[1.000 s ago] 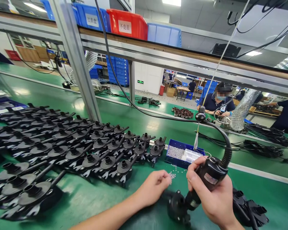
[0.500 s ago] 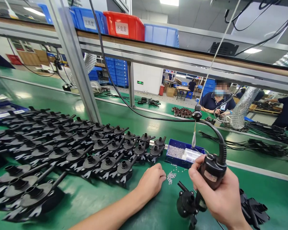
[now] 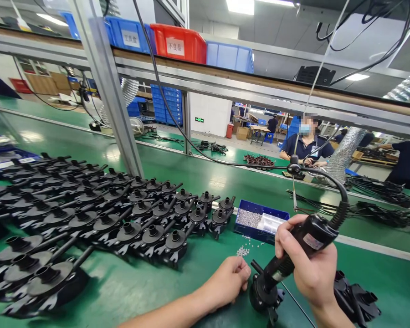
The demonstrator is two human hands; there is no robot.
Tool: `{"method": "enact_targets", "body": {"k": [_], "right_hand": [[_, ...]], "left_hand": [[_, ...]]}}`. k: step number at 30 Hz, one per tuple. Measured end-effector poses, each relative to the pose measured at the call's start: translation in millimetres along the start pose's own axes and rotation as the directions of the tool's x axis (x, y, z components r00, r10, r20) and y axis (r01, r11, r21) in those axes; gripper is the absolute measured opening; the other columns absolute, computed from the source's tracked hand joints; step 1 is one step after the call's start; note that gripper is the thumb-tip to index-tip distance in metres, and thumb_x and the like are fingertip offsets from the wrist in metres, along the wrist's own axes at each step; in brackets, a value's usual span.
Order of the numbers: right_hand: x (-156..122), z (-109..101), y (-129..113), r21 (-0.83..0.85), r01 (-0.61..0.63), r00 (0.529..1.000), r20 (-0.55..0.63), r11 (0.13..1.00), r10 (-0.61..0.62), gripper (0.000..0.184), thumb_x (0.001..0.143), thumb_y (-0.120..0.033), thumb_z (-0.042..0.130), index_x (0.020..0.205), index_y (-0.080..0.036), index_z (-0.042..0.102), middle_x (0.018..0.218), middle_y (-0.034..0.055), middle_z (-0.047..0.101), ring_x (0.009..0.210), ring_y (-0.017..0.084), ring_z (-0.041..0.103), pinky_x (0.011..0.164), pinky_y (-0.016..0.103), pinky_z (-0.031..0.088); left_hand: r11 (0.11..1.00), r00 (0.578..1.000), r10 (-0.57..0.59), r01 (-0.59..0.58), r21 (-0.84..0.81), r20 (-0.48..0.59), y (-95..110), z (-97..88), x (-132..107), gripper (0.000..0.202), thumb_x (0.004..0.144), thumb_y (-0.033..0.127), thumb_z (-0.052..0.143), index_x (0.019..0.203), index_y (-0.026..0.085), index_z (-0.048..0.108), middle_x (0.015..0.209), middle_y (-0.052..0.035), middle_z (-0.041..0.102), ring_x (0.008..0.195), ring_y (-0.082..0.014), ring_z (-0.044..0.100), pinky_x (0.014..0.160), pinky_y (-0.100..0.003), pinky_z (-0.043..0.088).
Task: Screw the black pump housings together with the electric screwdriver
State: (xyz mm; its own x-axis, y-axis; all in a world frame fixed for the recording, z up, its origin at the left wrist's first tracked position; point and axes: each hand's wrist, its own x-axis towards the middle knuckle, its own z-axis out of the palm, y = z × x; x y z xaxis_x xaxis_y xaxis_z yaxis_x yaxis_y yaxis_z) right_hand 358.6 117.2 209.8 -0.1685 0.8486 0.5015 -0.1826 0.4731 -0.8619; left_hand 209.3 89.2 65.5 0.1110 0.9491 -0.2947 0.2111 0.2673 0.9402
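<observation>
My right hand (image 3: 316, 275) is wrapped round a black corded electric screwdriver (image 3: 302, 246). The tool leans, its top off to the right and its lower end down at a black pump-like part (image 3: 259, 294) on the green bench. The screwdriver's tip is hidden. Just left of that part, my left hand (image 3: 230, 278) has its fingers pinched together; whatever lies between them is too small to make out. Beyond the left hand, small loose metal nuts (image 3: 242, 251) lie scattered in front of a blue bin (image 3: 261, 236) of similar pieces.
Rows of similar black parts (image 3: 128, 230) cover the left of the bench. More black parts (image 3: 357, 300) lie right of my right hand. A cable (image 3: 160, 91) runs down to the screwdriver. Bins, including a red one (image 3: 179, 43), stand on the shelf. A co-worker (image 3: 307, 143) sits opposite.
My left hand has moved from the loose nuts toward the black part, fingers pinched. The screwdriver has tilted, its top swinging right, and its lower end sits on the part.
</observation>
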Motion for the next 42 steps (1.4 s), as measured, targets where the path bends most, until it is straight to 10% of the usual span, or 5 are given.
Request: {"method": "enact_targets", "body": {"k": [9,16,27,34,42], "right_hand": [[-1,2,0,0.018,-0.009,1.0,0.025,1.0,0.009,0.017,0.099,-0.033,0.079,0.104,-0.023,0.067,0.077,0.0003,0.068,0.056,0.015,0.059,0.049,0.028,0.053],[-3,2,0,-0.003,0.002,1.0,0.026,1.0,-0.002,0.015,0.099,-0.032,0.078,0.105,-0.024,0.068,0.078,-0.0002,0.068,0.056,0.015,0.059,0.051,0.028,0.052],[-3,0,6,0.015,0.008,0.998,0.061,1.0,-0.009,0.017,0.101,-0.034,0.077,0.108,-0.024,0.065,0.079,-0.0005,0.068,0.058,0.015,0.059,0.055,0.03,0.051],[-2,-1,8,0.031,0.004,0.998,0.062,1.0,-0.005,0.02,0.1,-0.034,0.079,0.108,-0.023,0.065,0.082,0.0,0.069,0.059,0.014,0.059,0.055,0.029,0.052],[6,-3,16,0.144,0.107,0.989,0.085,0.984,-0.12,0.009,0.105,-0.029,0.073,0.108,-0.024,0.066,0.076,-0.0033,0.067,0.055,0.012,0.061,0.054,0.025,0.053]], "left_hand": [[0.945,0.972,-0.146,0.192,-0.264,0.183,11,-3.4,3,0.021,0.07,0.038,0.066,0.063,0.022,0.054,0.054,0.0044,0.049,0.035,-0.0085,0.041,0.032,-0.021,0.021],[0.902,0.943,-0.201,0.284,-0.326,0.265,31,-29.4,-9,0.03,0.061,0.033,0.069,0.087,0.018,0.07,0.054,0.0086,0.05,0.036,-0.0042,0.021,0.036,-0.021,0.011],[0.961,0.932,-0.174,0.231,-0.154,0.317,45,-37.7,-11,0.046,0.061,0.056,0.089,0.07,0.024,0.058,0.048,0.0128,0.032,0.041,-0.005,0.013,0.04,-0.023,0.005],[0.923,0.907,-0.367,0.329,0.2,0.204,68,-29.2,-3,0.04,0.062,0.044,0.094,0.068,0.026,0.06,0.043,0.0096,0.035,0.035,-0.009,0.023,0.041,-0.023,0.007],[0.912,0.89,-0.396,0.351,0.213,0.227,60,-23.2,10,0.042,0.063,0.036,0.094,0.074,0.026,0.055,0.048,0.0069,0.049,0.039,-0.0121,0.042,0.04,-0.02,0.025]]}}
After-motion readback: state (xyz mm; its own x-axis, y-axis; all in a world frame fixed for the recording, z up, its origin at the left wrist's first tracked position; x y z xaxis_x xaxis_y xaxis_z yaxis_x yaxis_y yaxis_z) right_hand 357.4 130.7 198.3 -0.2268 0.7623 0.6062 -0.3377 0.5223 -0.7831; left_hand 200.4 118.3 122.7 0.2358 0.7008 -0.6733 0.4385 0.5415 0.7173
